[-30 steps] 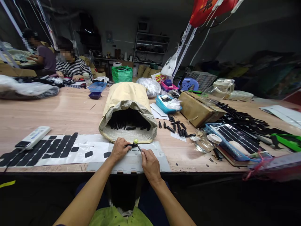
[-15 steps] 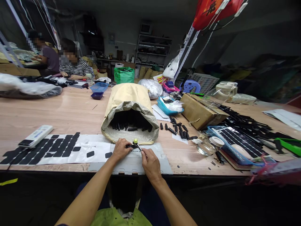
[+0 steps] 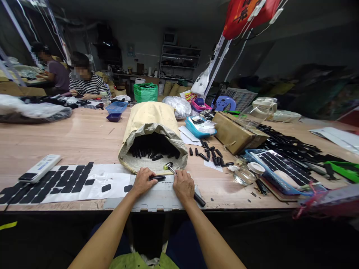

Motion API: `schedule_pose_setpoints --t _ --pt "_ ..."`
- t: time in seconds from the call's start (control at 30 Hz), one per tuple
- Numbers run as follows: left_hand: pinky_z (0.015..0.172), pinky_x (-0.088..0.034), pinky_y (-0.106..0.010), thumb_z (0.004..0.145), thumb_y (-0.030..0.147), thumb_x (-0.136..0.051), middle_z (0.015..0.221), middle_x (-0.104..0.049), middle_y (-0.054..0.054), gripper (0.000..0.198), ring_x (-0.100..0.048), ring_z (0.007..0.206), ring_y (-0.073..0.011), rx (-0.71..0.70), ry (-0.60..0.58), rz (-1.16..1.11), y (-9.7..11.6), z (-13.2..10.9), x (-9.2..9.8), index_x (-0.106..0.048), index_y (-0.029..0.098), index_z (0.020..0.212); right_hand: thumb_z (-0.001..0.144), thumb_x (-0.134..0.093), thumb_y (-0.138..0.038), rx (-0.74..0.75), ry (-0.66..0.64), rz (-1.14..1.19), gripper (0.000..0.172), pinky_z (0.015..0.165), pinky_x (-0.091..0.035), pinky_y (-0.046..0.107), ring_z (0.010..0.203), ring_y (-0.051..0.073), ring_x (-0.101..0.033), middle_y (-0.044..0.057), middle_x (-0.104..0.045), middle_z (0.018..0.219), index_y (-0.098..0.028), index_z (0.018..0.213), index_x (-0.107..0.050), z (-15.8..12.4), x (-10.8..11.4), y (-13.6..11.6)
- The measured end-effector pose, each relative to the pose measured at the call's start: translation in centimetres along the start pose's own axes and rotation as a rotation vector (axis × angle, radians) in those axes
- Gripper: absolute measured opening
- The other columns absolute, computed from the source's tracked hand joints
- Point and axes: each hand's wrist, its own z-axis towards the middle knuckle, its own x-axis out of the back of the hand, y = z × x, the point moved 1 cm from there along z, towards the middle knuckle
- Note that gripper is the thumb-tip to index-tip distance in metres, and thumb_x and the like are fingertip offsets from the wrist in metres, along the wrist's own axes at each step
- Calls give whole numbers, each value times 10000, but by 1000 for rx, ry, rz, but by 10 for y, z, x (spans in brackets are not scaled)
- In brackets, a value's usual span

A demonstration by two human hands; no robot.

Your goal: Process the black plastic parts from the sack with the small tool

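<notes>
My left hand (image 3: 144,180) pinches a slim black part (image 3: 158,178) low over a grey board (image 3: 157,198) at the table's front edge. In my right hand (image 3: 183,185) is a small hammer (image 3: 199,199), with a metal shaft, a yellow-green face on its head and a black handle sticking out behind the hand. The hammer's head is raised beside the sack mouth, apart from the black part. Just beyond both hands a cream woven sack (image 3: 153,116) lies with its mouth towards me, and similar black parts (image 3: 146,153) are inside it.
Left of the board lies a white sheet (image 3: 112,175) with black stickers, a white device (image 3: 40,168) on it. To the right are loose black parts (image 3: 215,157), a clear jar (image 3: 245,175), a blue basket (image 3: 283,183) and a cardboard box (image 3: 238,130). Two people sit at the far left.
The hammer's head has moved up and right, away from the black part. My right hand has shifted right, while my left hand still holds the part near the board.
</notes>
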Motion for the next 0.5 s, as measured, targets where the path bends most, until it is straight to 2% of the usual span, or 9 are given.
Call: schedule_pose_setpoints --t 0.1,0.17,0.23,0.3,0.33,0.4,0.5 --pt "930 -371 -408 831 313 -627 940 -661 -47 134 -511 1021 -253 -82 10 -37 14 -21 6 -688 222 907 937 -479 -250 1 -9 1 190 719 -321 303 913 205 -516 75 -607 1003 -201 1047 -626 0 1 -1" --pt "939 -377 -401 863 349 -598 981 -668 -58 165 -527 1023 -250 -157 -32 -98 27 -51 7 -675 232 949 935 -479 -247 -2 -4 -4 185 716 -319 306 909 206 -513 78 -605 996 -198 1042 -622 1 1 -1" --pt "912 -404 -369 892 390 -560 986 -678 -57 205 -559 968 -231 -208 -177 -165 39 -91 2 -666 259 1011 936 -474 -245 -4 -3 -11 184 715 -319 310 908 209 -511 81 -602 995 -197 1039 -620 1 1 -1" --pt "854 -432 -332 885 397 -565 946 -691 -38 209 -589 879 -207 -186 -359 -196 44 -128 -13 -667 287 1031 940 -468 -245 -4 -9 -16 186 716 -318 313 914 212 -509 83 -600 1000 -196 1039 -618 1 0 -2" --pt "815 -444 -315 866 379 -581 924 -695 -27 201 -598 833 -195 -132 -425 -195 41 -143 -23 -671 290 1023 942 -465 -245 -4 -12 -18 187 716 -318 313 915 213 -509 84 -599 1002 -195 1039 -617 1 0 -2" --pt "776 -460 -300 820 329 -601 901 -703 -17 211 -615 791 -188 47 -475 -143 26 -161 -47 -676 275 1010 945 -461 -246 -6 -13 -17 189 715 -317 312 917 214 -507 84 -598 1001 -193 1037 -617 1 0 -2" --pt "893 -474 -329 805 287 -574 1054 -715 -48 344 -649 986 -234 357 -478 -26 -11 -164 -84 -654 252 1137 950 -448 -245 -3 -7 -17 195 716 -317 315 914 215 -506 83 -596 996 -192 1032 -616 1 -1 -2"
